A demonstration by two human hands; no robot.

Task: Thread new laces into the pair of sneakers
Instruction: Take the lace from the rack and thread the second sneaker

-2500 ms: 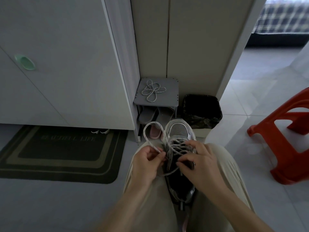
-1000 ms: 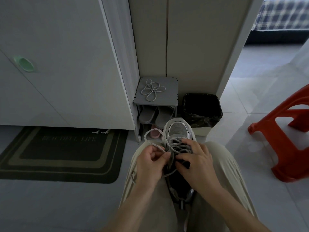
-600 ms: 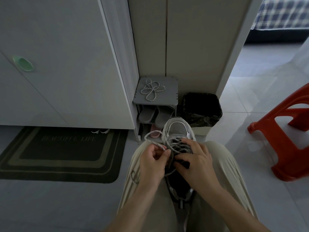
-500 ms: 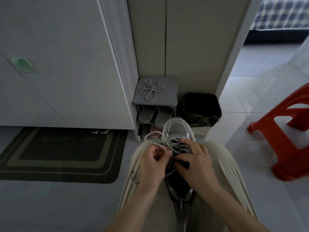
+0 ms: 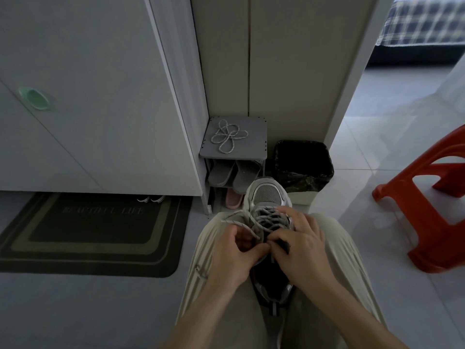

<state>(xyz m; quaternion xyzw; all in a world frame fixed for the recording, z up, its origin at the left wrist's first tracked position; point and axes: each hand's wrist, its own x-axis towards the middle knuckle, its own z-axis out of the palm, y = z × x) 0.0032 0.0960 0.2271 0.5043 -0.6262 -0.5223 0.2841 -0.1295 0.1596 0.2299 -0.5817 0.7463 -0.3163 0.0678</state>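
A grey and white sneaker (image 5: 267, 195) rests between my knees, toe pointing away from me. A speckled white lace (image 5: 264, 219) crosses its eyelets and loops out to the left. My left hand (image 5: 232, 258) pinches the lace beside the sneaker's tongue. My right hand (image 5: 300, 244) lies over the sneaker's right side, its fingertips meeting the left thumb on the lace. The upper eyelets are hidden under my fingers. A second loose lace (image 5: 227, 135) lies coiled on a small grey shoe rack (image 5: 254, 149) straight ahead.
Grey slippers (image 5: 234, 173) and a pink one sit under the rack. A black-lined bin (image 5: 303, 167) stands to its right. A red plastic stool (image 5: 427, 200) is at the right, a dark doormat (image 5: 93, 233) at the left, white cabinet doors behind.
The lace loop on the left has shrunk as it was drawn in. My hands have closed together over the sneaker's tongue, fingertips now touching.
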